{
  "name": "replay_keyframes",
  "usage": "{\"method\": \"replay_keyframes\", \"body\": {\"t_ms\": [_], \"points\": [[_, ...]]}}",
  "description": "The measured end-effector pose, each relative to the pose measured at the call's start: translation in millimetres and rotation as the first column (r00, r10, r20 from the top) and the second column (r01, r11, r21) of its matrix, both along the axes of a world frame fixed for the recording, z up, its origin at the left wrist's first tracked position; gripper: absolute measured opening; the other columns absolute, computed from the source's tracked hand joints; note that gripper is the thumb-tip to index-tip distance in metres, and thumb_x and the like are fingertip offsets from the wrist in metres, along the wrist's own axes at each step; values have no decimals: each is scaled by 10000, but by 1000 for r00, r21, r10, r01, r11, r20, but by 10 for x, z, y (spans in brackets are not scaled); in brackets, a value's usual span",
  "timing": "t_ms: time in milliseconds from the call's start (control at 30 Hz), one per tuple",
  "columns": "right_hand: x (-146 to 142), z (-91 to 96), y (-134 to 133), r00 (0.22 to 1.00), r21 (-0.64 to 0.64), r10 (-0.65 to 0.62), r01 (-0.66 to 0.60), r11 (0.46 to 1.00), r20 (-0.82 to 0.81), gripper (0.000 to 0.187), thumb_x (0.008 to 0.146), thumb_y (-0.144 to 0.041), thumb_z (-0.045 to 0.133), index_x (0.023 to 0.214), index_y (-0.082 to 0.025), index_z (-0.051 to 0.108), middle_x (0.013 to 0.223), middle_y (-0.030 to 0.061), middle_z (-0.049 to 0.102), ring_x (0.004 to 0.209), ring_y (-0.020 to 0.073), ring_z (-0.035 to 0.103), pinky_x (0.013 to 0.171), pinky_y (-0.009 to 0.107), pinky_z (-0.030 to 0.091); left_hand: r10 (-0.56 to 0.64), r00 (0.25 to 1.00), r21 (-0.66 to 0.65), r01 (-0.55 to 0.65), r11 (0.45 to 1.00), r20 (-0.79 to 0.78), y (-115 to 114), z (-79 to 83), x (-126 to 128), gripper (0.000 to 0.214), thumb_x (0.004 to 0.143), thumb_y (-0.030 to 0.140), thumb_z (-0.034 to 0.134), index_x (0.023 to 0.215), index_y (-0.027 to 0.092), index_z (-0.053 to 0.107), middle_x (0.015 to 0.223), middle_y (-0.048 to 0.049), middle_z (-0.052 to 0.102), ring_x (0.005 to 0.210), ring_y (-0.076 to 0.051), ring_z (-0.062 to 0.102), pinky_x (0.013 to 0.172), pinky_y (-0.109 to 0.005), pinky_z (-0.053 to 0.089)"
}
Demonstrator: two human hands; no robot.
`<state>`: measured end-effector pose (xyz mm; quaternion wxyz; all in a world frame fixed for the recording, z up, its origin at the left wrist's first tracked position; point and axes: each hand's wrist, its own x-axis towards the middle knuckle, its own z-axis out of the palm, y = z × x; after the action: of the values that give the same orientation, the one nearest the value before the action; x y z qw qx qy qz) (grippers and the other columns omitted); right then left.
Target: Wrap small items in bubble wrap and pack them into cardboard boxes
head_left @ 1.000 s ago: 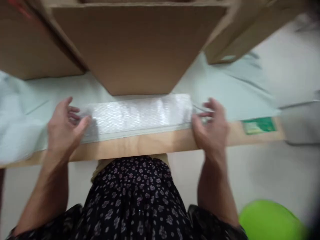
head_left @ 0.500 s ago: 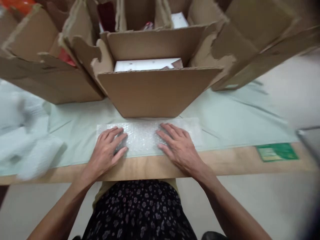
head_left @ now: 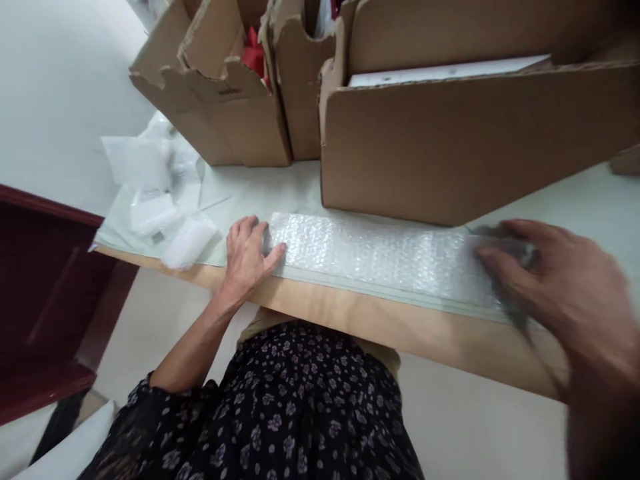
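Observation:
A long strip of bubble wrap (head_left: 375, 253) lies flat along the front of the table. My left hand (head_left: 247, 257) rests at its left end, thumb and fingers apart, the thumb touching the edge. Over the right end is my right hand (head_left: 565, 280), smeared by motion. Its thumb and fingers curve around that end, with something dark and shiny between them that I cannot make out.
Behind the strip stands a wide cardboard box (head_left: 425, 147) holding a white item (head_left: 445, 72). More cardboard boxes (head_left: 240, 120) stand to its left, one with red material (head_left: 254, 53) inside. Crumpled bubble wrap pieces (head_left: 185, 240) lie at the table's left end.
The view has swung left and the wrap shows nearer. My hands are wider apart: the left at the strip's left end, the right moved out to its right end.

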<state>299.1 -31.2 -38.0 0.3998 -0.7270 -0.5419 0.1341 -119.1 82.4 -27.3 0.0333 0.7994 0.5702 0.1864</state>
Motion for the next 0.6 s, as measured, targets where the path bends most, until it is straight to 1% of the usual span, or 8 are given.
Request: {"method": "replay_keyframes", "body": {"t_ms": [33, 100, 200, 267, 333, 433, 500, 600], "points": [[-60, 48, 73, 991, -58, -28, 36, 998, 127, 92, 810, -326, 756, 824, -271, 684, 1074, 114, 717, 1150, 385, 662, 992, 554, 500, -10, 1000, 7, 9, 1000, 28, -16, -30, 25, 345, 885, 429, 641, 1118, 177, 685, 1376, -186, 630, 1349, -389, 516, 1131, -576, 430], [-152, 138, 68, 972, -118, -41, 69, 991, 230, 90, 834, -328, 704, 789, -255, 677, 1121, 119, 749, 1075, 349, 696, 993, 558, 504, -29, 995, 19, 27, 999, 97, -41, -46, 82, 220, 898, 395, 608, 1003, 216, 679, 1351, -154, 651, 1350, -371, 530, 1129, -565, 432], [-275, 269, -227, 978, -128, -35, 63, 990, 205, 121, 876, -340, 639, 826, -242, 688, 1006, 78, 785, 909, 265, 732, 864, 453, 572, -5, 986, -61, 15, 998, 169, -24, 33, 94, 139, 895, 354, 577, 886, 237, 651, 1178, -114, 729, 1198, -333, 636, 1078, -534, 471], [-348, 334, -464, 982, -118, -34, 57, 991, 188, 168, 922, -371, 605, 866, -239, 692, 928, 55, 782, 832, 235, 732, 797, 407, 587, 35, 982, -130, -11, 991, 187, 29, 107, 53, 153, 880, 370, 584, 914, 238, 652, 1051, -99, 753, 1037, -315, 683, 1008, -522, 507], [-373, 345, -614, 975, -79, -41, 60, 995, 218, 210, 946, -421, 601, 950, -237, 702, 1002, 71, 786, 915, 252, 742, 852, 432, 592, 66, 979, -170, -33, 985, 194, 105, 157, 15, 294, 851, 428, 624, 1061, 224, 656, 1036, -111, 753, 974, -322, 689, 950, -516, 525], [-311, 250, -613, 950, -67, -14, 37, 997, 311, 414, 932, -547, 608, 1168, -219, 696, 1250, 144, 744, 1179, 337, 693, 993, 562, 550, 66, 987, -197, -36, 980, 146, 225, 161, 23, 552, 813, 502, 662, 1263, 184, 617, 1059, -143, 745, 974, -344, 680, 920, -512, 521], [-260, 158, -531, 929, -140, 49, 3, 990, 367, 514, 917, -627, 589, 1199, -212, 702, 1341, 174, 705, 1250, 389, 655, 991, 627, 531, 32, 997, -188, -19, 982, 67, 276, 137, 74, 454, 812, 492, 643, 1155, 196, 670, 972, -130, 737, 934, -345, 668, 895, -503, 511], [-261, 89, -483, 903, -203, 119, -36, 978, 414, 460, 928, -644, 545, 968, -227, 734, 1363, 171, 696, 1222, 411, 665, 926, 637, 541, -38, 999, -194, 38, 980, 4, 271, 119, 160, 180, 810, 410, 594, 811, 238, 647, 816, -99, 687, 858, -322, 640, 812, -458, 495]]}}
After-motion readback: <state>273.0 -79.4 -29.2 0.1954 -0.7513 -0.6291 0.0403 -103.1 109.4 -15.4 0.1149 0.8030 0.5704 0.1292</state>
